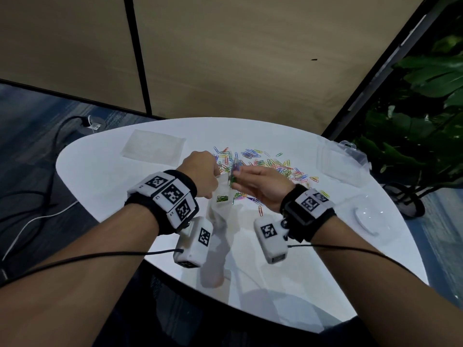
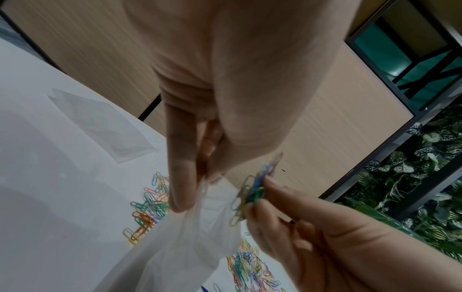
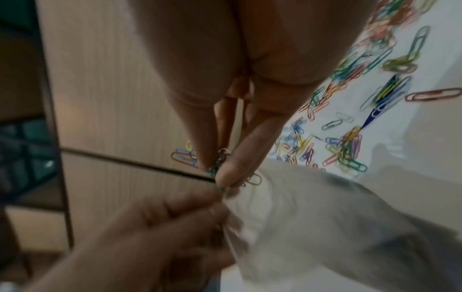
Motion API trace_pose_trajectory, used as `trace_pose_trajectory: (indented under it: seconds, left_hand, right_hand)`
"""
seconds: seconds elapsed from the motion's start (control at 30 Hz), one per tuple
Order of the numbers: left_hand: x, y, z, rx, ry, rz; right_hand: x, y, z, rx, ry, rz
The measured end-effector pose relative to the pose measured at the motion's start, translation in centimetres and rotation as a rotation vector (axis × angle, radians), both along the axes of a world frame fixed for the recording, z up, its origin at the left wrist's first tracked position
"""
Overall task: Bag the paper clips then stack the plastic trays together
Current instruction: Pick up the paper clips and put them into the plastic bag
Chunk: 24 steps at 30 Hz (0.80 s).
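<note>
— The paper clips (image 1: 265, 162) near the table's (image 1: 120, 191) far edge are showing red, blue, green, yellow, orange.
— And the white table is glaring; the wristbands (image 1: 172, 194) are showing black-and-white square codes.

You're in an office: wood partition panels (image 1: 225, 58), blue carpet (image 1: 30, 116), a white table (image 1: 125, 201), potted plants (image 1: 426, 96).

Beyond the fingers stand tan wall panels (image 1: 225, 58) split by a black strip (image 1: 137, 53); leafy plants (image 1: 426, 96) rise right, blue carpet (image 1: 30, 116) and cables (image 1: 57, 136) left.
</note>
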State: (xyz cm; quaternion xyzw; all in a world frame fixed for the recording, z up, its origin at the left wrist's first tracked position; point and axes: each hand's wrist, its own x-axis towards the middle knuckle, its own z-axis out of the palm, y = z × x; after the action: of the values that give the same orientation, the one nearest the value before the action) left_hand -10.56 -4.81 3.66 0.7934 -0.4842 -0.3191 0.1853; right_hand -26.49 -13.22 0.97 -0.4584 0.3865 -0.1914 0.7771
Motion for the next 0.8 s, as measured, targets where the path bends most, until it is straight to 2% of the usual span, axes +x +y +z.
trace_pose_trajectory:
  seconds: [0.07, 0.23, 0.33, 0.53, 0.6, 0.7, 0.73, 0.77, 0.8]
  left_hand:
    - [-0.1, 0.1, 0.1, -0.012, 0.014, 0.001]
    - [-0.2, 0.3, 0.4, -0.031, 0.043, 0.014]
    - [0.0, 0.4, 0.5, -0.034, 0.066, 0.008]
    - [0.1, 0.6, 0.6, -0.016, 0.044, 0.018]
    - [0.1, 0.7, 0.8, -0.012, 0.024, 0.023]
    - [1.0, 0.9, 1.4, -0.002, -0.008, 0.043]
    - [1.5, 1.1, 1.7, 0.012, -0.007, 0.050]
    - [2.0, 1.3, 1.9, 0.024, 0.003, 0.063]
    - [2.6, 1.6, 2.1, 0.032, 0.020, 0.083]
  right_hand:
    - [0.9, 1.3, -0.7, -0.117, 0.076, 0.021]
    - [2.4, 2.5, -1.2, -0.707, 0.481, 0.145]
    - [3.1, 3.1, -0.5, -0.933, 0.627, 0.223]
    - [3.2, 2.8, 1.3, -0.977, 0.922, 0.433]
    - [2.5, 2.1, 2.3, -0.897, 0.819, 0.423]
    - [0.8, 0.3, 2.9, -0.691, 0.598, 0.284]
    - [0.1, -0.6, 2.3, -0.701, 0.629, 0.241]
    - [-0.7, -1.6, 1.5, -0.748, 0.739, 0.240]
    - [-1.4, -2.4, 0.3, -0.801, 0.926, 0.297]
